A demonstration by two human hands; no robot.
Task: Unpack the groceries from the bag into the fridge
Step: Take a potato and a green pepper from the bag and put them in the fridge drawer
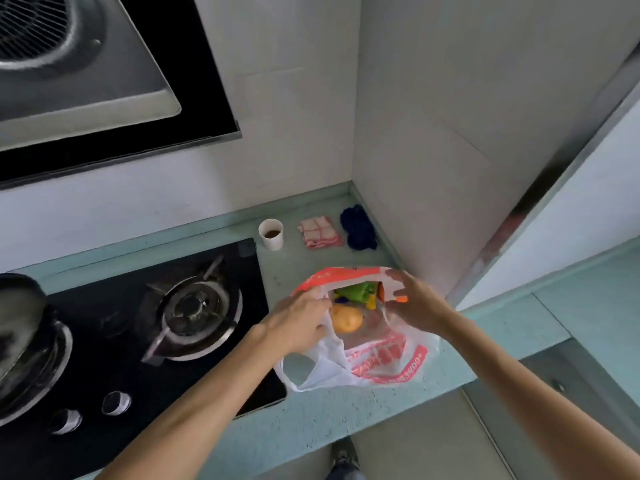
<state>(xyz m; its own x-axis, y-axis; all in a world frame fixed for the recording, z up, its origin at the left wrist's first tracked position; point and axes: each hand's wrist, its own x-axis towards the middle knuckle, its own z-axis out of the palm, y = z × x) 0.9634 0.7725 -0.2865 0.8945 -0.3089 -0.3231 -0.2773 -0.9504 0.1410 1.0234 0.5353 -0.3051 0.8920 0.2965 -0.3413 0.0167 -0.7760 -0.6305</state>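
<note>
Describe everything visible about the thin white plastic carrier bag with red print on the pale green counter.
The thin white plastic carrier bag with red print lies slumped on the pale green counter, beside the black gas hob. Its film is partly see-through. One loop handle sprawls toward the hob's corner. The left hand grips one side of the mouth and the right hand holds the other, spreading it open. Inside show a round orange fruit and green packaging.
</note>
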